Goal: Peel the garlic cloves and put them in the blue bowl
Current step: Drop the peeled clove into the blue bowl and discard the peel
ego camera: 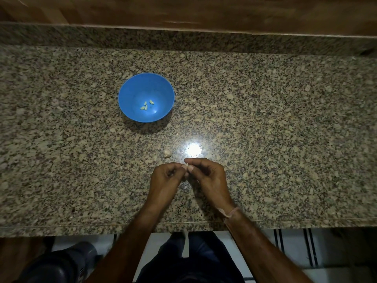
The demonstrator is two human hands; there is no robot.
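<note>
Clove (186, 166) points away, pinched: L hand (166, 179), R hand (208, 177).

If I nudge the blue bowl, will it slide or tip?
Likely slides easily: the blue bowl looks like light plastic on a glossy counter. A rim push may tip it; only a few small cloves weigh it down.

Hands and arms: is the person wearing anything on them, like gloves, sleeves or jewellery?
No gloves or sleeves show on the left hand or the right hand. A thin pale band circles the right wrist. I see no watch or rings.
</note>
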